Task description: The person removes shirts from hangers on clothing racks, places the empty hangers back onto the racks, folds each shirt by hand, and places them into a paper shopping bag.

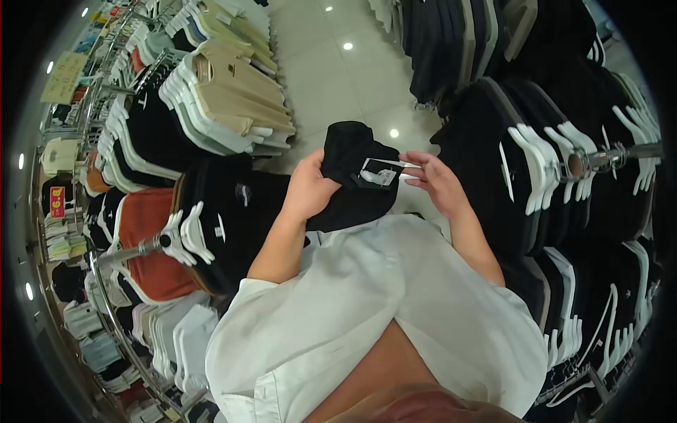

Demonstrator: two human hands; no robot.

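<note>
Right now, you have a black cloth (352,148) up in front of your chest, between your two hands. It is soft and bunched at the top, and its lower part hangs down in a wide, round fold near your white shirt (331,282). The cloth is plain black, and its folds hide what kind of clothing it is. On its right side is a small tag (379,175), white with a dark edge and tiny print that is too small to read. The tag sits a bit tilted.

Your left hand (310,185) is closed on the left edge of the cloth, with the thumb on top. Your right hand (438,187) is at the other side, by the tag, with its fingers a little apart. A thin white bit shows by those fingers, but you cannot tell if they pinch it.

Clothes racks stand on both sides of you. The right rack bar (638,151) holds lots of black clothes (472,155) on white hangers (532,166). The left rack bar (130,250) has black clothes and a rust-orange top (151,240). Farther up on the left hangs a tan top (236,88), with pale and black ones beside it. Shiny pale floor (317,77) shows between the racks.
</note>
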